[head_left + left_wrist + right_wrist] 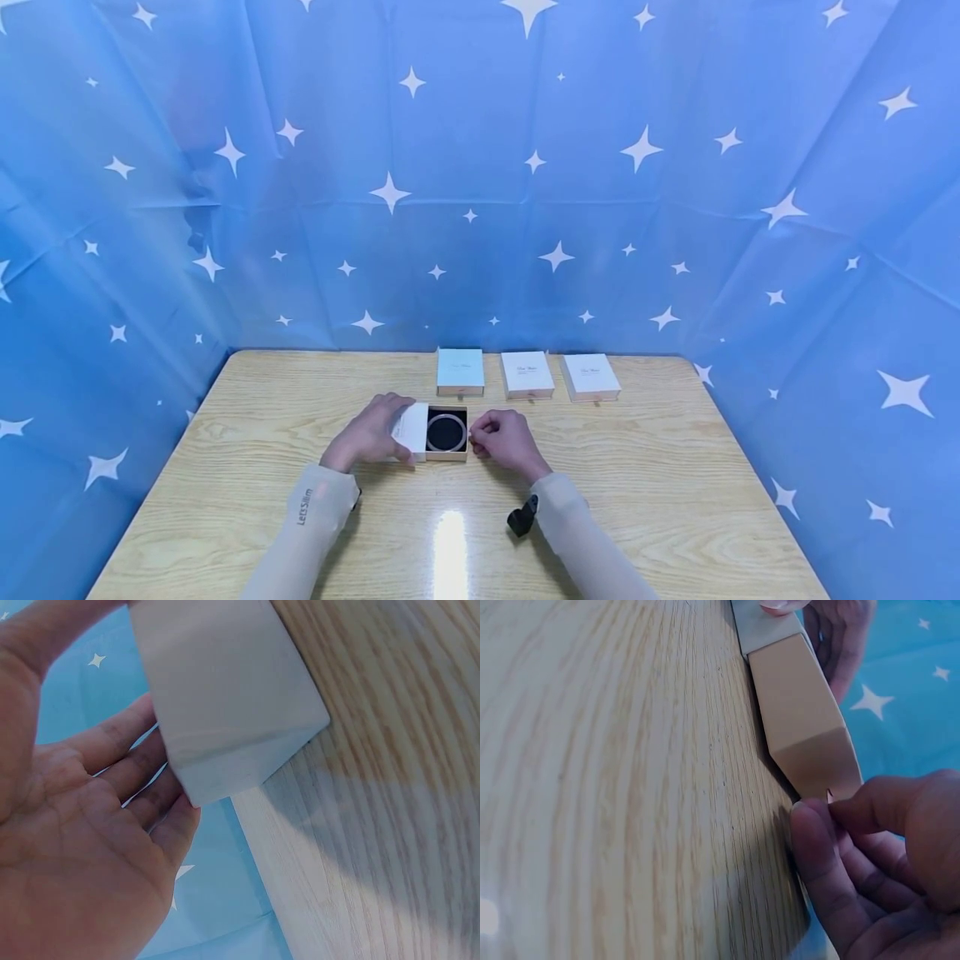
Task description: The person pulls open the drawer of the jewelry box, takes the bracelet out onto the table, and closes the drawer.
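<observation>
A white box sleeve (409,428) lies on the table, its tan drawer (447,456) pulled out to the right. Inside the drawer's black interior sits a round, silver-rimmed thing (431,434) with a dark middle. My left hand (372,429) holds the sleeve between thumb and fingers; in the left wrist view several fingertips lie along the white sleeve (225,682). At the drawer's right end, my right hand (507,439) pinches a small pull tab (829,796) between thumb and forefinger. Most of that tab is hidden by the fingertips.
Behind the hands stand three boxes in a row: a pale blue one (461,368), a white one (527,372) and another white one (591,375). The wooden table (675,500) ends at a blue curtain (480,167) with white stars.
</observation>
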Demonstrator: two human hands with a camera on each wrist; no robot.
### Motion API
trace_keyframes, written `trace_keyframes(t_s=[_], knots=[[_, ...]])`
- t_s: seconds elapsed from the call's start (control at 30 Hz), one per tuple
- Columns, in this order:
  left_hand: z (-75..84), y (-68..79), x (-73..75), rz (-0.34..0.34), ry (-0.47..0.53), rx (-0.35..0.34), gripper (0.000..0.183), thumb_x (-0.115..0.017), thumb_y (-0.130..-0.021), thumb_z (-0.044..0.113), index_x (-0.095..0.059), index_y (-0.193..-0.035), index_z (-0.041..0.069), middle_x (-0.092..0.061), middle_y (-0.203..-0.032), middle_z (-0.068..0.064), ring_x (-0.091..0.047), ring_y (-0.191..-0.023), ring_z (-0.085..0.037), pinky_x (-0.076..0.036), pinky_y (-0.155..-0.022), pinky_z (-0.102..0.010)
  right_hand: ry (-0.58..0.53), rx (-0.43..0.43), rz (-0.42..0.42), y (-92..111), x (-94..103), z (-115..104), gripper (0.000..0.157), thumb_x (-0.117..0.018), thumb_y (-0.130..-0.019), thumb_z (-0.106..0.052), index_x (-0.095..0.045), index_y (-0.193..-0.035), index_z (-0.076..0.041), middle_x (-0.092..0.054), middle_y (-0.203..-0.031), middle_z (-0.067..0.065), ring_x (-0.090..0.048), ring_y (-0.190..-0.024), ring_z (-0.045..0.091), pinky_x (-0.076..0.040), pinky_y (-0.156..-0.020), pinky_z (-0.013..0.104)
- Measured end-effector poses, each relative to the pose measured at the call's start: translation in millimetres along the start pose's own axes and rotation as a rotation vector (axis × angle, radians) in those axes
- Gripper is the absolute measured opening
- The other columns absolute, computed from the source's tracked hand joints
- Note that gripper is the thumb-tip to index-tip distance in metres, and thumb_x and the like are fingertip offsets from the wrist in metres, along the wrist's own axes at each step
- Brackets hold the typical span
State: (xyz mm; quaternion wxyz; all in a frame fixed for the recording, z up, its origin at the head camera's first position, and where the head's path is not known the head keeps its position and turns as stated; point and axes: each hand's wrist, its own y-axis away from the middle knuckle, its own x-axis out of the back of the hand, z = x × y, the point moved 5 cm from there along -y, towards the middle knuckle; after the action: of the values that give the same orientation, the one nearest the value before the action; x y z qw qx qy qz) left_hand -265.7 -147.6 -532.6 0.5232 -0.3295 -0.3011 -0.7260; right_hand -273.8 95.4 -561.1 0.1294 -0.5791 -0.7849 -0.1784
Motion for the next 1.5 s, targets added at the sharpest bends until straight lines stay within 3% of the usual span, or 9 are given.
trace_keyframes(t_s=[0.43,0.8,0.93,1.07,1.27,1.5], knots=[[0.0,0.6,1.0,-0.007,-0.003,-0.006,0.102,-0.1,-0.059,0.022,-0.053,-0.148,0.009,-0.057,-0.142,-0.01,-0.048,-0.135,-0.032,-0.044,-0.113,-0.053,-0.01,-0.013,0.011,0,2.6,5,0.012,-0.064,-0.099,-0.009,-0.074,-0.094,-0.003,-0.075,-0.084,0.012,-0.072,-0.069,0.016,-0.063,-0.065,0.029],[-0.2,-1.3,2.1,-0.008,0.004,-0.006,0.101,-0.1,-0.06,0.023,-0.052,-0.148,0.009,-0.056,-0.142,-0.01,-0.05,-0.132,-0.031,-0.045,-0.111,-0.053,0.046,0.027,0.018,1,6.1,1,0.01,-0.064,-0.099,-0.012,-0.072,-0.097,-0.006,-0.074,-0.084,0.01,-0.071,-0.07,0.017,-0.061,-0.064,0.03],[-0.6,-0.8,1.7,-0.011,0.008,-0.006,0.101,-0.1,-0.059,0.022,-0.053,-0.148,0.009,-0.057,-0.142,-0.01,-0.05,-0.132,-0.032,-0.045,-0.111,-0.054,0.118,0.056,0.045,2,7.8,-2,0.009,-0.066,-0.098,-0.016,-0.072,-0.103,-0.01,-0.073,-0.088,0.004,-0.068,-0.075,0.014,-0.057,-0.064,0.027],[-2.1,-0.3,0.2,-0.016,0.001,-0.004,0.101,-0.1,-0.059,0.023,-0.053,-0.148,0.011,-0.057,-0.143,-0.009,-0.049,-0.135,-0.032,-0.044,-0.113,-0.054,0.223,0.117,0.069,3,9.1,-9,0.018,-0.07,-0.097,-0.02,-0.071,-0.113,-0.012,-0.072,-0.098,0.0,-0.066,-0.084,0.011,-0.056,-0.073,0.027],[-3.1,-0.6,-0.5,-0.021,0.012,0.012,0.102,-0.1,-0.06,0.023,-0.052,-0.149,0.011,-0.055,-0.144,-0.009,-0.047,-0.137,-0.032,-0.043,-0.115,-0.053,0.292,0.206,0.031,5,6.1,-23,0.037,-0.073,-0.095,-0.027,-0.067,-0.128,-0.012,-0.069,-0.122,0.008,-0.068,-0.104,0.023,-0.058,-0.089,0.041],[-2.4,-0.9,-0.3,-0.018,0.003,0.011,0.101,-0.1,-0.06,0.025,-0.052,-0.149,0.011,-0.056,-0.143,-0.008,-0.049,-0.135,-0.031,-0.044,-0.113,-0.053,0.475,0.31,-0.031,6,-3.5,-38,0.048,-0.077,-0.091,-0.037,-0.066,-0.134,-0.02,-0.062,-0.141,0.002,-0.055,-0.134,0.026,-0.048,-0.111,0.048]])
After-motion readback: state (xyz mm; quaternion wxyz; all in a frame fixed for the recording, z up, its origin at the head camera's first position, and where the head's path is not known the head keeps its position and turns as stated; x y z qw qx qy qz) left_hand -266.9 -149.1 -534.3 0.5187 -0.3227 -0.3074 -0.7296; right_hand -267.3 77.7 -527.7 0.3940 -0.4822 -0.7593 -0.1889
